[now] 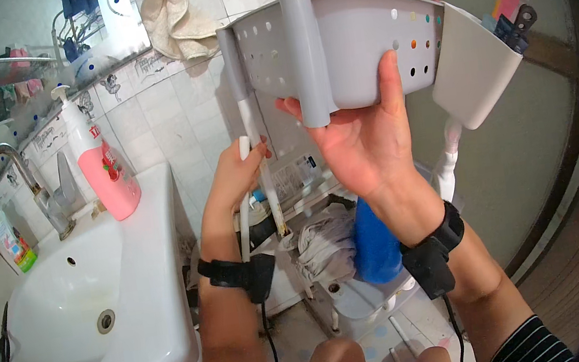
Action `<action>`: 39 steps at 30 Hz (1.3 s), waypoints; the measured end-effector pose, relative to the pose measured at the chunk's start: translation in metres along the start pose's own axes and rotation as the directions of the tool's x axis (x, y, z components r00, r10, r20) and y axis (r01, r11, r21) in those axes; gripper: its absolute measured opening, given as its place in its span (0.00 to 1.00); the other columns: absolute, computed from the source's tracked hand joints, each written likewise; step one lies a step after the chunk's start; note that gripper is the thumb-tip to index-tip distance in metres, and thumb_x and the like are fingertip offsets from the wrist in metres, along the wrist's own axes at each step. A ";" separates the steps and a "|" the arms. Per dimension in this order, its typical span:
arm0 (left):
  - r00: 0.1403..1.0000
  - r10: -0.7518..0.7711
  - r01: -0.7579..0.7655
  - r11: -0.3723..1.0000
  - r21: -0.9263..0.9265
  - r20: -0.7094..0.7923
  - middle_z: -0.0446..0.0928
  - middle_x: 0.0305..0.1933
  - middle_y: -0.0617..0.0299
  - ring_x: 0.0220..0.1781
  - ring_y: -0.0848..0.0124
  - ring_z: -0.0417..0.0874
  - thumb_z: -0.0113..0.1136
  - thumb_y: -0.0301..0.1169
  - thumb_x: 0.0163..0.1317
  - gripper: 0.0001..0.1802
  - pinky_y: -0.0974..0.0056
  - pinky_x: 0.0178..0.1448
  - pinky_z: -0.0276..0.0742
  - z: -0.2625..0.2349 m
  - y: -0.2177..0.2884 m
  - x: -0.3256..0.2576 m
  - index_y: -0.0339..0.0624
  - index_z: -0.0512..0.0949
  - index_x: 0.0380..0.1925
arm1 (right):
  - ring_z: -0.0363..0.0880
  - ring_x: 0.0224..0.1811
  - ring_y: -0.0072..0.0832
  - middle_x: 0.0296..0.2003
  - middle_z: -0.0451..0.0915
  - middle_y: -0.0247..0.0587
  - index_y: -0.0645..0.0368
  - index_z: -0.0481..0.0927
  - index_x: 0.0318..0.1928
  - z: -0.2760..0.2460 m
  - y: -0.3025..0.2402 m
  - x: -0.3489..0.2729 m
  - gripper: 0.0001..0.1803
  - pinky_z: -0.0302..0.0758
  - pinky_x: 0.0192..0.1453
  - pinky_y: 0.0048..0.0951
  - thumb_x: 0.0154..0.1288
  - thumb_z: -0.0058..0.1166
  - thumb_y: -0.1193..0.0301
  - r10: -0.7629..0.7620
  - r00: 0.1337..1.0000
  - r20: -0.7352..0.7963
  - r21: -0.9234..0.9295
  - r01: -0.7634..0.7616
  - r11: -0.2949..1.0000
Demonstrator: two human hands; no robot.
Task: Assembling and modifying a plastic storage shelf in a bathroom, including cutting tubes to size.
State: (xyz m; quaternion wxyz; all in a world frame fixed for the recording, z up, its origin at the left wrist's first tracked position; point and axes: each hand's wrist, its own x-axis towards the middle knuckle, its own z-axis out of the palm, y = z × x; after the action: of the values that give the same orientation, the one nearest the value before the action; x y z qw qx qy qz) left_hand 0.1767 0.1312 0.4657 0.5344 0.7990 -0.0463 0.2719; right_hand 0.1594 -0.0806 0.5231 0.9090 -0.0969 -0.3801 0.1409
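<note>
Beside the sink: a white washbasin (139,226) stood at the person's left, with a pink pump bottle (109,174) on its rim and a tap (36,185) behind.
Tray: a grey plastic tray (351,44) with dotted holes was held up at head height, tilted, a side cup (471,71) of small items clipped to its right end.
Right hand: the right hand (362,144) had its grip closed on the tray's lower edge, thumb up the front wall, fingers underneath.
Left hand: the left hand (236,174) had its grip wrapped round a thin white pole (257,163) just below the tray's grey corner socket (233,62).
Below: a lower shelf (335,234) carried folded cloths and a blue bottle (373,239).
Handling: the tray looked light and stiff but smooth, and likely lopsided from the loaded cup; the underside near its middle post seemed the steadiest hold.
Pole: it looked slim and rigid, likely best gripped close to the joint.
</note>
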 end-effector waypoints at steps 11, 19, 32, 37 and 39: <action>0.991 0.088 -0.049 0.941 0.336 -0.102 0.74 0.20 0.64 0.18 0.75 0.70 0.52 0.34 0.62 0.11 0.68 0.24 0.66 0.021 -0.042 -0.018 0.37 0.76 0.32 | 0.68 0.55 0.37 0.53 0.68 0.41 0.56 0.63 0.57 -0.002 -0.003 0.004 0.35 0.67 0.59 0.43 0.59 0.47 0.43 0.011 1.000 0.022 0.017 -0.011 1.000; 0.893 0.247 0.015 0.820 0.573 -0.377 0.75 0.25 0.39 0.31 0.43 0.77 0.56 0.34 0.56 0.13 0.48 0.35 0.72 0.058 -0.040 -0.017 0.32 0.70 0.27 | 0.64 0.59 0.44 0.58 0.63 0.45 0.57 0.57 0.61 -0.005 -0.002 0.003 0.39 0.66 0.61 0.49 0.59 0.45 0.43 -0.002 1.000 0.007 -0.001 0.002 1.000; 0.984 0.115 -0.053 0.918 0.393 -0.135 0.77 0.22 0.51 0.27 0.61 0.80 0.52 0.35 0.60 0.13 0.60 0.34 0.73 0.030 -0.035 -0.011 0.33 0.73 0.31 | 0.65 0.59 0.40 0.58 0.63 0.44 0.57 0.58 0.60 -0.006 0.001 0.003 0.38 0.63 0.64 0.51 0.59 0.46 0.43 -0.001 1.000 0.017 -0.004 0.001 1.000; 0.987 0.076 -0.095 0.986 0.134 0.143 0.77 0.35 0.60 0.36 0.72 0.75 0.50 0.34 0.62 0.16 0.68 0.42 0.69 -0.010 -0.007 -0.020 0.32 0.72 0.43 | 0.65 0.59 0.39 0.59 0.63 0.43 0.56 0.57 0.61 -0.003 -0.002 0.004 0.38 0.62 0.64 0.51 0.59 0.46 0.43 0.002 0.999 0.033 -0.004 -0.002 1.000; 0.987 0.077 -0.057 0.988 -0.145 0.137 0.75 0.38 0.62 0.37 0.75 0.73 0.51 0.34 0.62 0.19 0.71 0.43 0.67 -0.011 -0.002 -0.009 0.32 0.70 0.48 | 0.70 0.53 0.33 0.51 0.71 0.39 0.56 0.65 0.55 0.000 -0.003 0.001 0.33 0.68 0.58 0.37 0.59 0.48 0.45 0.016 1.000 -0.025 0.070 -0.014 0.997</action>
State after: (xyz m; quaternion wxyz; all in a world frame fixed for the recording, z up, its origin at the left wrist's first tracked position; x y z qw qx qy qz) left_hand 0.1652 0.1402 0.4625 0.5752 0.7747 -0.1304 0.2280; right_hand 0.1611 -0.0830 0.5244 0.9154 -0.0699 -0.3628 0.1596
